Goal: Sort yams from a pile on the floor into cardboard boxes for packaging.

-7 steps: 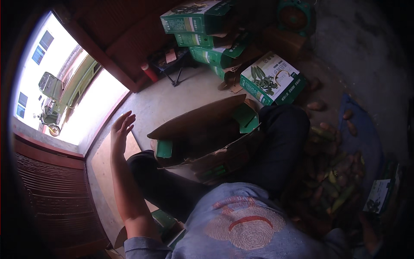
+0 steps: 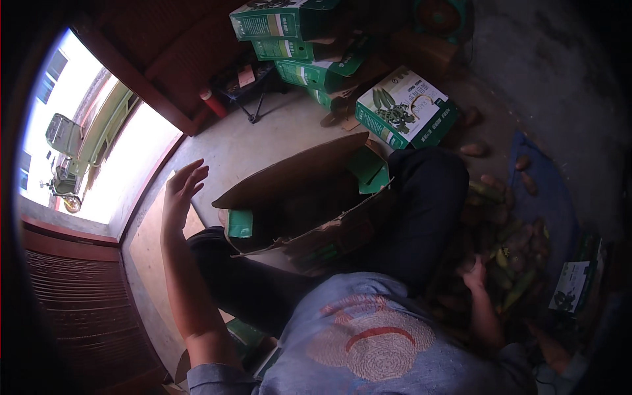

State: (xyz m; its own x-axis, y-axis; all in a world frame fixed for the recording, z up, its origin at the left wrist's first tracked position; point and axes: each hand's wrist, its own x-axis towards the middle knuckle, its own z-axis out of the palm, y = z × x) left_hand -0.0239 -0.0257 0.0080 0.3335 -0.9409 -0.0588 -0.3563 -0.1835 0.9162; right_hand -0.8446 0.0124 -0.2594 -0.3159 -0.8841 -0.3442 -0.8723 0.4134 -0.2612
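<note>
An open cardboard box (image 2: 289, 172) with green inner flaps sits between my bent legs, its dark inside hidden in shadow. My left hand (image 2: 182, 191) is raised in the air left of the box, fingers stretched out, holding nothing. Over on the right, my right hand (image 2: 474, 271) reaches down to the near-left side of a heap of long green and reddish-brown vegetables (image 2: 507, 263). Its fingers are dim and blurred against the heap, so whether they grip anything does not show.
Several green printed boxes (image 2: 270, 26) are stacked at the back, with another white-and-green box (image 2: 405, 108) nearer. A small black stool (image 2: 247, 85) stands by the doorway. Loose vegetables lie near a blue sheet (image 2: 543, 191). Another person's arm (image 2: 552, 349) shows at lower right.
My right hand has come into view at the vegetable heap. My left hand stays raised beside the box, and the whole view has shifted slightly.
</note>
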